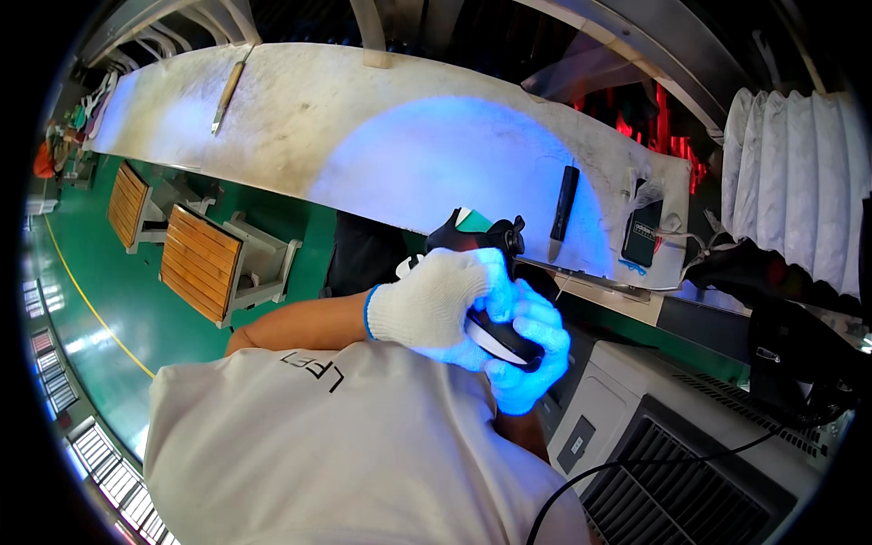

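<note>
Both my hands wear white knitted gloves and are close together in front of my chest, closed on a black item with a white edge, which looks like a shoe (509, 345). My left hand (436, 300) lies across it from the left. My right hand (540, 341), lit bright blue, wraps it from the right. Dark flaps of the item stick up above the gloves; much of its middle is hidden by my fingers. Beyond the hands, a dark-handled knife (564, 209) lies on the pale workbench (400, 173), inside a round patch of blue light.
A wooden-handled blade (229, 95) lies farther left on the bench. A phone (641, 232) rests near its right end. Slatted wooden stools (200, 263) stand on the green floor at left. A grey vented machine (618, 391) with a black cable stands at right, below a white ribbed duct (795, 182).
</note>
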`<state>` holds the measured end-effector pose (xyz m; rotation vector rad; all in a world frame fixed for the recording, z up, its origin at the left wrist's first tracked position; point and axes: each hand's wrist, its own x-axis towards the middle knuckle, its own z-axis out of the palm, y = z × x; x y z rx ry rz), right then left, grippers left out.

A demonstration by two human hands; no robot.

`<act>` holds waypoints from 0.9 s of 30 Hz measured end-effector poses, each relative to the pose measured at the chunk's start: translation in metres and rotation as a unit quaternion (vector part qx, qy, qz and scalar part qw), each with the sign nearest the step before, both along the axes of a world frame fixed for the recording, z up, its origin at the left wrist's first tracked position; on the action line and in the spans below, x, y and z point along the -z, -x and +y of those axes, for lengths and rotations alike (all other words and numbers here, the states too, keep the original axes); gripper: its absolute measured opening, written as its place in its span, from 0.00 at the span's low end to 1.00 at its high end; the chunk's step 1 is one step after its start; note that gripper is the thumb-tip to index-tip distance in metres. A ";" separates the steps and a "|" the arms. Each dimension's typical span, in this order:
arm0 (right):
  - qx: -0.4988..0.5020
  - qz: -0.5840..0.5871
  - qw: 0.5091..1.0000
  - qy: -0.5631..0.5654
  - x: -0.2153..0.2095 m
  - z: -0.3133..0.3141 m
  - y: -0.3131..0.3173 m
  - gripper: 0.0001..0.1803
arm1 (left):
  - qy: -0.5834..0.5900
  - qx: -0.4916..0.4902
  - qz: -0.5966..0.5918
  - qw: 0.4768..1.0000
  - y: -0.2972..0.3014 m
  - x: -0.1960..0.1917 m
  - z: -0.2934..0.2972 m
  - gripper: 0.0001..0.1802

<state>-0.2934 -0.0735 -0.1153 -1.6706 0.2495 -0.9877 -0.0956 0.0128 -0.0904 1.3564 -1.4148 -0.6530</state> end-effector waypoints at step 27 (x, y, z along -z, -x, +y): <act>0.057 0.081 0.990 -0.096 -0.018 0.019 0.031 0.21 | 0.142 -0.066 -0.053 0.986 0.039 0.020 -0.003 0.31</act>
